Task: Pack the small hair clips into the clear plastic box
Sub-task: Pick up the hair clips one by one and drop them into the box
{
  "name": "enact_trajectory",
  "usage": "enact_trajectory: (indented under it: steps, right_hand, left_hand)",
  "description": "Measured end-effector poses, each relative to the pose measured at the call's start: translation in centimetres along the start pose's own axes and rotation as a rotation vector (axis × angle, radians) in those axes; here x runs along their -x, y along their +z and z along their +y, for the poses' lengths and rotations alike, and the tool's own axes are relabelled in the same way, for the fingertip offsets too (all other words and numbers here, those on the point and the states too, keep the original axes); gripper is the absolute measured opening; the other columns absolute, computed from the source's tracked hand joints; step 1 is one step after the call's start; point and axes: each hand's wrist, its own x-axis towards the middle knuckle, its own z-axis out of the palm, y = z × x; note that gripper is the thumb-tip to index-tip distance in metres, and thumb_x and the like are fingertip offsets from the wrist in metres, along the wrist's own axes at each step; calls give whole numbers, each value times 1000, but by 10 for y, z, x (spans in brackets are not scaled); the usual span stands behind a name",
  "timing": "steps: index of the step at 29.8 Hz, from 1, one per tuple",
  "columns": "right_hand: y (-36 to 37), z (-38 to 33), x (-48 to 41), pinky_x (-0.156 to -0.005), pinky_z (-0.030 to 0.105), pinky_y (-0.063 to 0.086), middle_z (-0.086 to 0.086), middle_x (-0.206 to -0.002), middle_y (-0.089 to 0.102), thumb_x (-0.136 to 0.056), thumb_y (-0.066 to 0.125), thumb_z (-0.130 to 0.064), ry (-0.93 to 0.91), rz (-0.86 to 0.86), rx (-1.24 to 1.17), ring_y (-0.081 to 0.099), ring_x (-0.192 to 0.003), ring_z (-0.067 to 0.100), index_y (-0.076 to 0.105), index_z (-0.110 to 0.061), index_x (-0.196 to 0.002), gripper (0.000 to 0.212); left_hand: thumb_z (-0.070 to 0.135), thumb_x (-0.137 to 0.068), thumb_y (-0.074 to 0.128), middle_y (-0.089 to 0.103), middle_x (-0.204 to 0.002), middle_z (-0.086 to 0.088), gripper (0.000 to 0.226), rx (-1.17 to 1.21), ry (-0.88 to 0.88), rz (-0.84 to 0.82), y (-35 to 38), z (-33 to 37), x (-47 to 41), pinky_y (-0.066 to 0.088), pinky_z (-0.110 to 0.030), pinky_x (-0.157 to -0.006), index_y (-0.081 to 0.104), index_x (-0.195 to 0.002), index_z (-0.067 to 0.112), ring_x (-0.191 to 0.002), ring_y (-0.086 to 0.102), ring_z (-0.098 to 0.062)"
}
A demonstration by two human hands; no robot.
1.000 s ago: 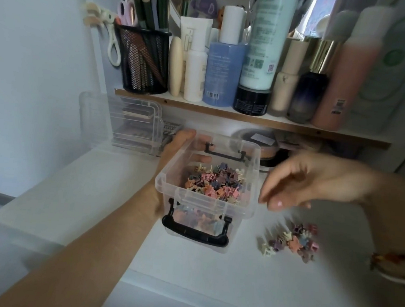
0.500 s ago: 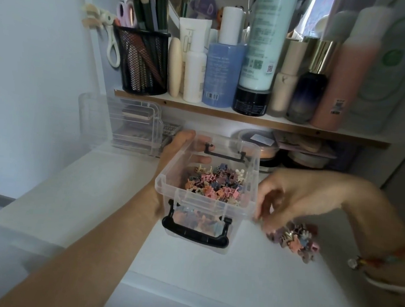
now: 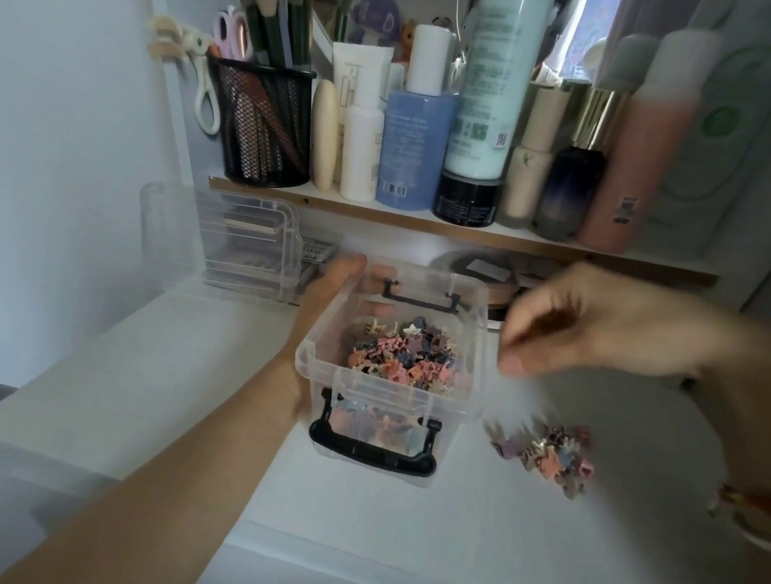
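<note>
Two heaps of small clips are in view: the hair clips (image 3: 401,354) lying inside the clear plastic box (image 3: 478,348), and the loose clips (image 3: 551,453) on the white tabletop (image 3: 445,533), just right of the box's near corner. Both heaps are a mix of pink, purple, blue and cream, and the pieces are too small and tangled for you to count singly. You have one box with two black handles: the near handle (image 3: 370,453) hangs down on the front wall and the far handle (image 3: 416,299) sits on the back wall. Your left hand (image 3: 326,295) grips the box by its left side, thumb at the far left corner of the rim, fingers showing through the back wall. Your right hand (image 3: 597,321) hangs in the air just right of the box's right rim, above and apart from the loose clips, fingers curled downward. It is blurred, so you cannot tell whether its fingertips pinch a clip or nothing.
</note>
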Motion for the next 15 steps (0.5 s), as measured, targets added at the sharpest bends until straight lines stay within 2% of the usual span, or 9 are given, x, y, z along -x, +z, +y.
enact_trajectory:
  steps: [2, 3, 5, 7, 10, 12, 15]
  right_hand:
    - [21, 7, 4, -55, 7, 38, -12, -67, 69, -68, 76, -32, 155, -218, 146, 57, -55, -5, 68, -27, -73, 10]
    - [29, 10, 6, -54, 8, 38, -11, -68, 69, -72, 75, -27, 188, -209, 171, 57, -55, -5, 68, -28, -71, 7]
    - [31, 14, 6, -57, 7, 40, -16, -64, 69, -74, 73, -22, 154, -61, 171, 57, -58, -7, 67, -29, -64, 13]
    - [20, 11, 9, -61, 5, 41, -19, -62, 68, -72, 73, -18, 64, 204, 58, 59, -61, -8, 67, -30, -62, 16]
    - [10, -7, 10, -58, 4, 42, -9, -62, 68, -70, 68, -20, -157, 583, -229, 57, -57, -4, 69, -20, -70, 1]
    - [12, -16, 3, -56, 3, 40, -15, -67, 66, -76, 66, -15, -228, 635, -222, 56, -55, -8, 69, -19, -78, 6]
    - [17, -13, -3, -68, 2, 40, -21, -82, 64, -77, 67, -22, -170, 599, -39, 56, -66, -14, 66, -31, -87, 14]
  left_hand:
    - [33, -94, 34, 58, -74, -4, 34, -10, -8, 5, 0, 0, 0, 41, -15, -44, 58, -79, 13, -46, 56, -7]
    - [33, -94, 35, 58, -73, -4, 34, -14, -6, 8, 1, 0, 2, 41, -15, -45, 58, -79, 13, -45, 56, -8]
    - [33, -94, 35, 58, -75, -4, 34, -19, 1, 12, 0, -1, 1, 42, -15, -44, 58, -79, 13, -46, 57, -8]
    - [32, -94, 35, 58, -79, -4, 33, -29, 6, 26, 0, -1, 1, 42, -13, -42, 58, -80, 13, -49, 58, -8]
    - [32, -95, 34, 58, -81, -3, 33, -27, 13, 23, 1, -1, 1, 41, -12, -42, 58, -81, 13, -50, 58, -7]
    - [32, -94, 35, 59, -81, -3, 32, -41, 12, 41, 1, -1, 1, 42, -12, -42, 58, -81, 14, -50, 59, -7]
    - [33, -94, 37, 59, -81, -3, 32, -59, 7, 55, -1, -3, 1, 45, -14, -46, 59, -80, 15, -52, 59, -8]
